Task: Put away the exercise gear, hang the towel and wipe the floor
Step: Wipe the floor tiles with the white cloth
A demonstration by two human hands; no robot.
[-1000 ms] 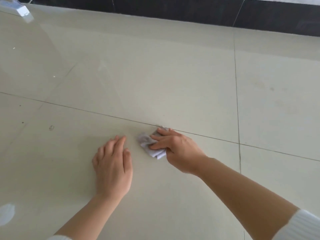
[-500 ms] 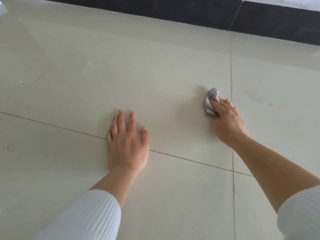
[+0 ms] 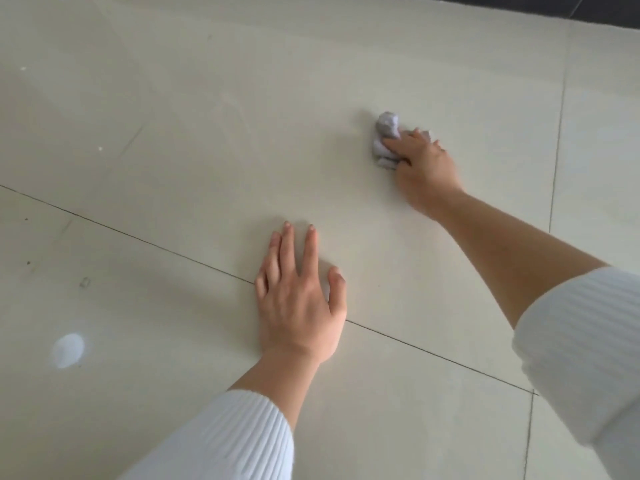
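Observation:
A small crumpled pale lilac cloth (image 3: 385, 133) lies on the glossy cream tiled floor (image 3: 194, 126), far out to the right. My right hand (image 3: 420, 169) is stretched forward and holds the cloth down against the tile, fingers over its near half. My left hand (image 3: 299, 296) rests flat on the floor nearer to me, fingers straight and spread, across a grout line. Both arms wear white ribbed sleeves.
A dark skirting strip (image 3: 602, 12) runs along the top right edge. Grout lines cross the floor diagonally and vertically. A few small dark specks (image 3: 27, 220) and a faint mark (image 3: 84, 282) sit on the tiles at the left.
My right hand slid the cloth from beside my left hand out and away to the far right. My left hand stayed flat on the floor while the view shifted.

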